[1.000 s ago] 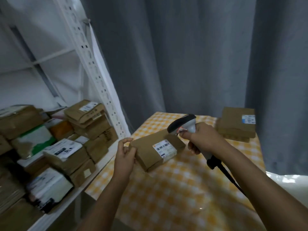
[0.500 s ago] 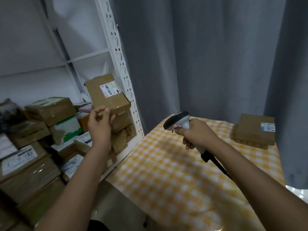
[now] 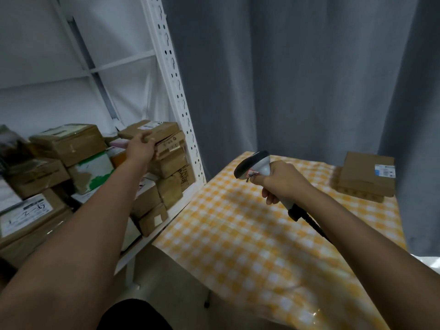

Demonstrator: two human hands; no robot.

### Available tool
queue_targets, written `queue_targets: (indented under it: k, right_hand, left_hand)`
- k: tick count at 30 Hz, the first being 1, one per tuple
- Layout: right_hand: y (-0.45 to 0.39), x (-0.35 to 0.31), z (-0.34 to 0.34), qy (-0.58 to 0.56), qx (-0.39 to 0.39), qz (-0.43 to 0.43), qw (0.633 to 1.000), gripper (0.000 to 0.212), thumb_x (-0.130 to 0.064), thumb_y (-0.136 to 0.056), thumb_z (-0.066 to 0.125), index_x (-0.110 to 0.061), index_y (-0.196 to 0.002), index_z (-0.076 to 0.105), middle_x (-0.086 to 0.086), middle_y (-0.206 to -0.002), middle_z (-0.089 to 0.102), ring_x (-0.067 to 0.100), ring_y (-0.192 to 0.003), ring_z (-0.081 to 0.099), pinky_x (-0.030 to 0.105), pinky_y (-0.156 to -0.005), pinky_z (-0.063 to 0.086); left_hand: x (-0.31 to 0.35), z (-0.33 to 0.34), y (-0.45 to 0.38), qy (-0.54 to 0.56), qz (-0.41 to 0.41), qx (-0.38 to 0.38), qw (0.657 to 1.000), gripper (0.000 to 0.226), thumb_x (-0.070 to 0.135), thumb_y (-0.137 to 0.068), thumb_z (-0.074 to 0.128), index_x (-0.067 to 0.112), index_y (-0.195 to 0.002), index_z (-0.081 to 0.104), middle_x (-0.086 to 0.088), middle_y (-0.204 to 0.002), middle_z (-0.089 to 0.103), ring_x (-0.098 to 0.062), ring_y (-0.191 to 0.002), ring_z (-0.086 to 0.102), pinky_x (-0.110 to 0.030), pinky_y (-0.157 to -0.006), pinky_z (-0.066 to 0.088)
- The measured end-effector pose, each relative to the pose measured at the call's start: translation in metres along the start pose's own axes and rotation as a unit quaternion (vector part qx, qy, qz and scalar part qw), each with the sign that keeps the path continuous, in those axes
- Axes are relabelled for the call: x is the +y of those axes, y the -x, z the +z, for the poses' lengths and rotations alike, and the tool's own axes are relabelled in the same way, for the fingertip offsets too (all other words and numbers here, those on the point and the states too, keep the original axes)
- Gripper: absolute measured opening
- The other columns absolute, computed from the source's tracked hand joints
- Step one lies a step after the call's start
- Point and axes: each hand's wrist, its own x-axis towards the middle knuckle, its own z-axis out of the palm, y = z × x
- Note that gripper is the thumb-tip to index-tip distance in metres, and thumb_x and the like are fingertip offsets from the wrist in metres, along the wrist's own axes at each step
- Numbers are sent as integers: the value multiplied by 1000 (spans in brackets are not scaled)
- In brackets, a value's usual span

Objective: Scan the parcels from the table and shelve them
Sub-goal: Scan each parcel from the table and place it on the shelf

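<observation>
Item: brown cardboard parcel [image 3: 152, 131], flat, white label on its top face. Location: top of the rightmost stack of boxes on the shelf [image 3: 166, 221], close against the white perforated upright [image 3: 177, 91]. It lies roughly level on the labelled box [image 3: 170, 144] beneath it.

Left hand [image 3: 141, 148]: at the near edge of the parcel, fingers [image 3: 152, 141] curled over that edge and gripping it; thumb hidden from view. Forearm reaches across the front of the shelf.

Right hand [image 3: 281, 181]: held above the table [image 3: 238, 246], fingers wrapped round the handle of a barcode scanner [image 3: 256, 166]. Scanner: grey body, black head, head pointing left towards the shelf, black cable [image 3: 309, 222] running down from the handle base beside the forearm.

Remaining parcels on the table [image 3: 365, 177]: brown boxes stacked at the far right corner, the top one bearing a white and blue label on its right end. Well apart from both hands.

Table covering: yellow and white checked cloth, glossy near the front.

Shelf contents: many brown boxes in several stacks, some with white labels, one with green and white wrapping [image 3: 91, 172], one with handwritten marks on its label [image 3: 26, 214].

Backdrop: grey curtain [image 3: 297, 75] behind the table; white wall behind the shelf.
</observation>
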Motion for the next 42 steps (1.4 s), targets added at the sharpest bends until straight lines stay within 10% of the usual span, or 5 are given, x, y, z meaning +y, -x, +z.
queue_targets:
  k: [9, 14, 23, 37, 42]
  right_hand:
    - [-7, 10, 8, 7, -17, 5, 1000, 26, -33, -92, 64, -7, -92, 69, 2, -60, 71, 16, -50, 69, 28, -56, 55]
    - [-11, 22, 4, 6, -17, 17, 1000, 28, -32, -92, 65, -5, -86, 67, 4, -60, 71, 17, -50, 68, 27, -53, 52]
    - [-5, 82, -37, 12, 26, 67, 997, 31, -33, -92, 64, -3, -88, 69, 5, -60, 71, 20, -51, 69, 27, -54, 51]
    - [24, 214, -154, -26, 272, 167, 947, 30, -42, -90, 66, -13, -81, 67, 6, -65, 71, 20, -54, 70, 48, -73, 61]
    - [27, 234, -178, -69, 310, 190, 929, 35, -44, -89, 67, -12, -75, 67, 4, -62, 70, 22, -54, 70, 49, -76, 61]
  left_hand:
    - [-14, -6, 8, -57, -4, -10, 998, 70, 30, -102, 56, 27, -159, 15, -12, -155, 43, -35, -139, 46, -55, -111, 43]
    - [-15, 11, 47, -58, 96, 48, 993, 57, 21, -100, 58, 28, -150, 33, -7, -130, 57, -22, -113, 61, -46, -97, 54]
    - [-49, 138, 133, -118, 175, -248, 945, 33, 18, -100, 61, 23, -132, 56, -3, -111, 53, -14, -80, 57, -26, -73, 45]
    - [-31, 323, 212, -42, -35, -491, 870, 38, 29, -104, 57, 16, -138, 49, -11, -142, 53, -18, -98, 64, -19, -72, 52]
    - [-4, 388, 221, -129, 13, -449, 884, 69, 55, -96, 59, 19, -151, 36, -13, -158, 30, -38, -134, 46, -52, -105, 48]
